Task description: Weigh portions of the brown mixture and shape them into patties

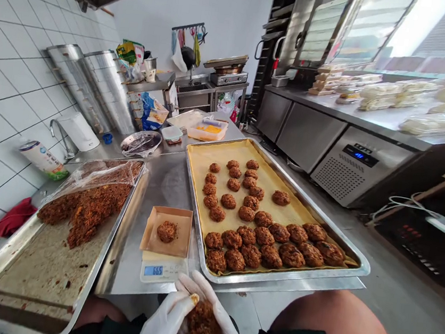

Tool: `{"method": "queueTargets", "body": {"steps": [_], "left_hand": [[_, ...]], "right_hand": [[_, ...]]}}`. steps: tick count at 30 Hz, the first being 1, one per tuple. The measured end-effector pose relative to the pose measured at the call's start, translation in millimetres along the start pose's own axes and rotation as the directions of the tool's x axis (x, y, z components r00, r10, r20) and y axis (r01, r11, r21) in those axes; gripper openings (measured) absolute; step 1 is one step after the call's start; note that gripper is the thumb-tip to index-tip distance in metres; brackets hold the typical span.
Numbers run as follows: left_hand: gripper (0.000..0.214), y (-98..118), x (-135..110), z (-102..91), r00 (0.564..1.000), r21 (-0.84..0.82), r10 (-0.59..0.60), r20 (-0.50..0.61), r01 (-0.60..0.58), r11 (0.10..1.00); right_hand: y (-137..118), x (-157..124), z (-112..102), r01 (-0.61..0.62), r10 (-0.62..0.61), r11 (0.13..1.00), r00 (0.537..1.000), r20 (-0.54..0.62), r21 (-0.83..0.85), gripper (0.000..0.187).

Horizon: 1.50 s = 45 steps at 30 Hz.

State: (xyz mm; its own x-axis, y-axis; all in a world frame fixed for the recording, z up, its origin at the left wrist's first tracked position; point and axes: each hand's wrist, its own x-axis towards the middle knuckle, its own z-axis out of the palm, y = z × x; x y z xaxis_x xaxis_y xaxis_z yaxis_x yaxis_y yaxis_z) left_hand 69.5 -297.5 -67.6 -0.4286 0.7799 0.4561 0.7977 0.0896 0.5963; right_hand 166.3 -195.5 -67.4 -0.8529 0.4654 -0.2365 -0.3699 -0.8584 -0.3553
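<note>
Left hand (164,324), right hand (226,331) gloved, half-closed, cupping crumbly brown lump (201,321).

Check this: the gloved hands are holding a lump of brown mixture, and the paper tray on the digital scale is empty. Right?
No: the paper tray on the digital scale isn't empty; it holds one shaped brown patty, as the head view shows. The gloved left hand and right hand are holding a lump of brown mixture.

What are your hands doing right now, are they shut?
Left hand: closed, holding a lump of brown crumbly mixture.
Right hand: closed, cupping the same lump.
</note>
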Motion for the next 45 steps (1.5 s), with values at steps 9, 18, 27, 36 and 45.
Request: {"method": "queueTargets", "body": {"steps": [9,18,27,36,45], "left_hand": [[0.031,-4.2,9.8,-33.0,0.988,0.096,0.020,0.152,-0.035,0.995],[0.022,-1.3,14.5,-51.1,0.990,0.092,-0.105,0.097,0.096,0.991],[0.041,-53.8,129.2,-53.6,0.947,0.254,-0.216,0.237,0.155,0.955],[0.035,-76.6,161.4,-34.2,0.877,0.221,-0.248,0.411,0.168,0.961],[0.022,-83.4,178.9,-54.6,0.839,-0.199,-0.412,0.356,0.499,0.843]], "right_hand": [[5.0,4.5,0.3,-0.085,0.108,0.954,0.992,0.063,-0.287,0.026],[4.6,3.0,6.5,-0.056,0.078,0.986,0.988,0.135,-0.159,0.025],[20.1,7.9,-16.4,-0.154,0.167,0.979,0.982,0.093,-0.132,0.029],[11.6,-0.1,-20.4,-0.119,0.120,0.992,0.992,0.033,-0.040,0.025],[13.1,7.4,-28.8,-0.096,0.097,0.995,0.994,0.051,-0.011,0.027]]}}
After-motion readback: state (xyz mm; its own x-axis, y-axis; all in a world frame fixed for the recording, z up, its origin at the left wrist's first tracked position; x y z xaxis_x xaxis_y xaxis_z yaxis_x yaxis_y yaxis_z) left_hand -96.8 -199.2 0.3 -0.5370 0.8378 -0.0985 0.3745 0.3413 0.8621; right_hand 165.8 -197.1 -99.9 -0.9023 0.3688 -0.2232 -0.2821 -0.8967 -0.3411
